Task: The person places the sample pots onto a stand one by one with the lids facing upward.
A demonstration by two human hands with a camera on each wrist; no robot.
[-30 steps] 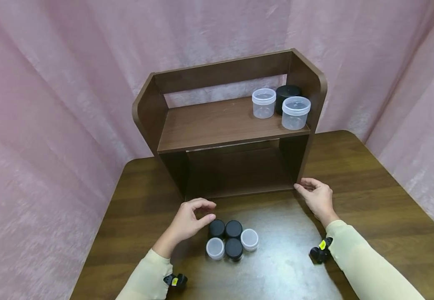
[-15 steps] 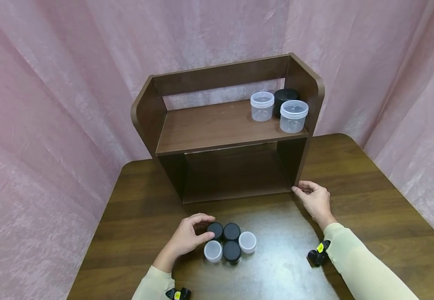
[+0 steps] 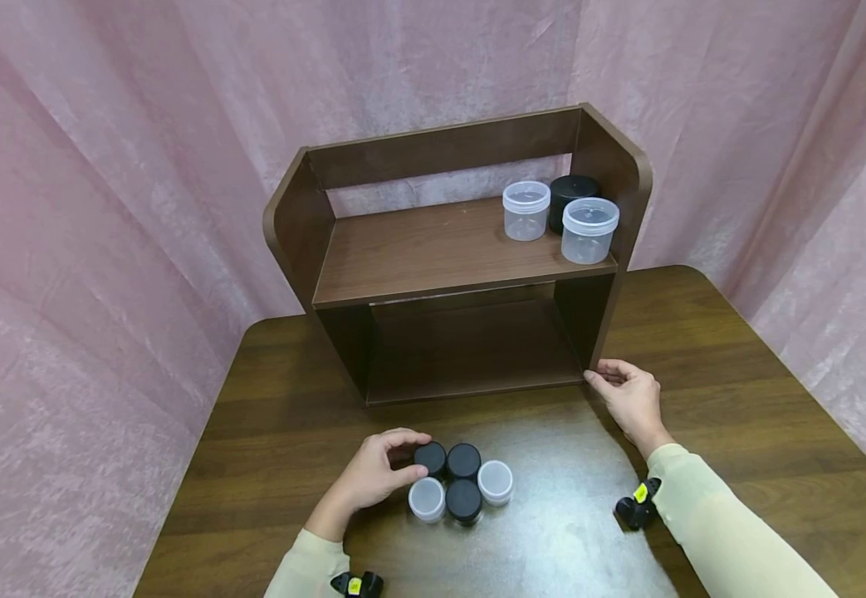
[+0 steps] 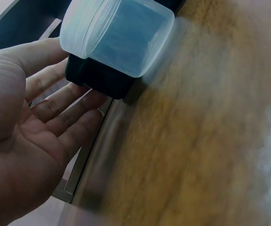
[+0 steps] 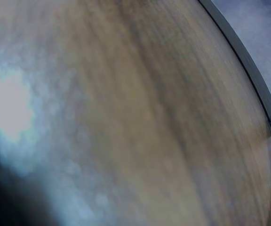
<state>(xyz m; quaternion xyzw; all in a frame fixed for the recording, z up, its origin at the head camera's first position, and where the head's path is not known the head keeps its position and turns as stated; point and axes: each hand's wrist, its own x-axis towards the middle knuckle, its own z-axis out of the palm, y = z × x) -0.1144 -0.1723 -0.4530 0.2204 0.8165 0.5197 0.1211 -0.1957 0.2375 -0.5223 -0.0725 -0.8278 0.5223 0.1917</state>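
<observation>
My left hand (image 3: 373,473) is at the back-left black jar (image 3: 430,458), thumb on its near side and index finger on its far side. In the left wrist view the fingers of my left hand (image 4: 36,113) reach round the dark jar (image 4: 102,77), partly hidden by a clear jar (image 4: 131,35). Close against it in the cluster stand two more black jars (image 3: 464,501) and two white-lidded clear jars (image 3: 427,499). My right hand (image 3: 630,401) holds the lower right front corner of the brown shelf (image 3: 447,291), thumb in front. The right wrist view shows only a sliver of the fingers.
On the upper shelf board, at the right end, stand two larger clear jars (image 3: 526,212) and a larger black jar (image 3: 573,195). The wooden table (image 3: 268,465) reflects bright light between the hands. A pink curtain (image 3: 141,208) hangs behind it.
My left hand has come down and towards me, from above the cluster to around the back-left black jar. The right hand has stayed at the shelf corner.
</observation>
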